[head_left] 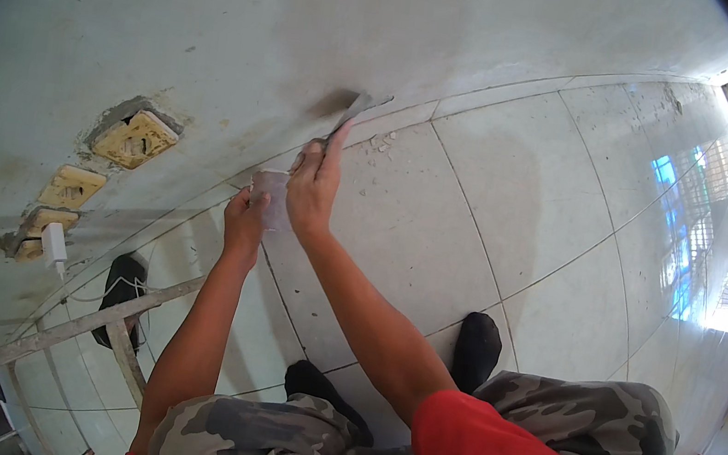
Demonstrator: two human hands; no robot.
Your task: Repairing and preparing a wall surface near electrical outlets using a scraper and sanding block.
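My right hand (pixel 314 188) is closed round a putty knife (pixel 354 111). The knife's blade lies against the pale wall (pixel 254 17), low down, just above the skirting tiles (pixel 398 121). Lower and to the left, my left hand (pixel 243 225) pinches a flat, square, greyish-mauve plate (pixel 271 199) with whitish stuff along its top edge. The plate sits close beside my right wrist, over the floor near the wall. Around the blade the wall has a darker, damp-looking patch.
Yellowed socket plates (pixel 139 140) sit in rough holes at the left. A white charger (pixel 54 245) with a cable is plugged in there. A worn ladder-like frame (pixel 71 329) stands at lower left, with a dark shoe (pixel 122 291) near it. Crumbs (pixel 382 144) lie on the floor tiles.
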